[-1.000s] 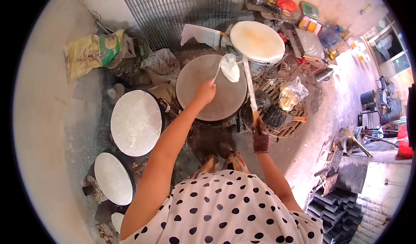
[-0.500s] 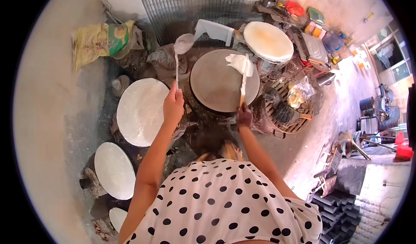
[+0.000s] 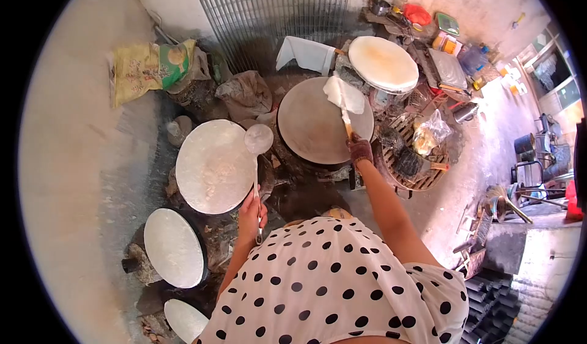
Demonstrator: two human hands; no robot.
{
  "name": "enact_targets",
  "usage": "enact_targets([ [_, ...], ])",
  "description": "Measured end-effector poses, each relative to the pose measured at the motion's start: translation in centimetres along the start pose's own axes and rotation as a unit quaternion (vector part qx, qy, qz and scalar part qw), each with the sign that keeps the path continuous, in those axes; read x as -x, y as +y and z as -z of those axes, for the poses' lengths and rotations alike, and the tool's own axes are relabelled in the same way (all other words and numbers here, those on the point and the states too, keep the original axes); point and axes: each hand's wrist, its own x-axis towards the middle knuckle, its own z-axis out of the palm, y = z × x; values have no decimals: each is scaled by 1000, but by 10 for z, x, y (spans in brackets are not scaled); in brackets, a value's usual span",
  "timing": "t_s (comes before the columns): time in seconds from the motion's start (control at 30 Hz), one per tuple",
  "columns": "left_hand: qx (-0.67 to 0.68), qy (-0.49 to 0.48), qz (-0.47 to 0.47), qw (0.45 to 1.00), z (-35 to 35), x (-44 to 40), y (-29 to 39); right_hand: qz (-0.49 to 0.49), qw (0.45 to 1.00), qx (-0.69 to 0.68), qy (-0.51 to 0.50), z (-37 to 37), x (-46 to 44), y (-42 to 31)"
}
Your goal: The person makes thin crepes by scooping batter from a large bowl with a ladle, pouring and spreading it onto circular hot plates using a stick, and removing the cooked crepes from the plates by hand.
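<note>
brown griddle at 12 o'clock, white on just a small part. white-coated pan at 10 — covered nearly edge to edge, lumpy mid-surface. pale round stack at 1. ladle, its bowl by the pan's 2 o'clock rim; touching or not, we can't tell. spreader over the griddle's 3 o'clock side. white batter at griddle's 1 o'clock — we judge spreading barely begun, most surface left. our left hand grips the ladle handle; our gloved right hand wraps the spreader's.
</note>
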Motion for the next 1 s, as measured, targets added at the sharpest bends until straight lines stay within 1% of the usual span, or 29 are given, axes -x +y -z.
enact_targets([
  [0.07, 6, 1, -5, 1000, -7, 3, -2, 1, 996, -56, 69, -29, -13, 10],
  [0.1, 35, 1, -3, 999, -8, 1, -7, -226, 877, -424, -31, 15, -14, 8],
  [0.13, 63, 1, -1, 998, -9, 1, -9, -226, 875, -427, -31, 52, -5, 20],
  [0.17, 60, 4, -1, 998, -10, 3, -8, -247, 773, -584, 8, 84, 6, 31],
  [0.2, 73, 2, -5, 997, -13, 4, -7, -257, 644, -719, 46, 98, 14, 38],
  [0.23, 89, 0, -11, 996, -17, 4, -6, -253, 644, -721, 46, 96, 20, 42],
  [0.3, 92, 18, -22, 995, -24, 8, -10, -359, 749, -557, -12, 90, 36, 47],
  [0.33, 94, 31, -31, 995, -27, 9, -11, -358, 748, -559, -15, 85, 34, 47],
  [0.37, 91, 34, -29, 995, -32, 10, -12, -348, 766, -538, -56, 91, 27, 42],
  [0.4, 103, 39, -26, 994, -36, 12, -13, -336, 781, -517, -97, 105, 16, 35],
  [0.43, 114, 44, -22, 992, -39, 14, -14, -335, 795, -483, -149, 165, 0, 31],
  [0.47, 110, 47, -20, 993, -42, 16, -15, -335, 792, -487, -152, 139, -12, 29],
  [0.5, 131, 45, -7, 990, -45, 18, -15, -306, 832, -434, -162, 99, -26, 20],
  [0.57, 150, 45, 6, 988, -53, 21, -17, -275, 866, -381, -170, 80, -35, 22],
  [0.63, 135, 59, 3, 989, -60, 27, -19, -159, 836, -507, -140, 106, -34, 37],
  [0.67, 133, 64, 4, 989, -65, 32, -17, -157, 833, -511, -142, 118, -24, 47],
  [0.73, 144, 86, 18, 986, -75, 41, -10, -158, 769, -616, -67, 141, -2, 74],
  [0.77, 142, 75, 5, 987, -74, 43, -12, -153, 768, -618, -68, 151, -2, 76],
  [0.83, 143, 80, -4, 987, -75, 48, -19, -311, 790, -510, -139, 167, 1, 79],
  [0.87, 144, 80, -10, 986, -75, 50, -22, -309, 789, -512, -142, 178, -2, 75],
  [0.93, 147, 85, -4, 986, -77, 53, -26, -326, 834, -405, -188, 196, -17, 59],
  [1.0, 150, 85, 1, 985, -80, 56, -26, -297, 843, -395, -210, 149, -34, 45],
])
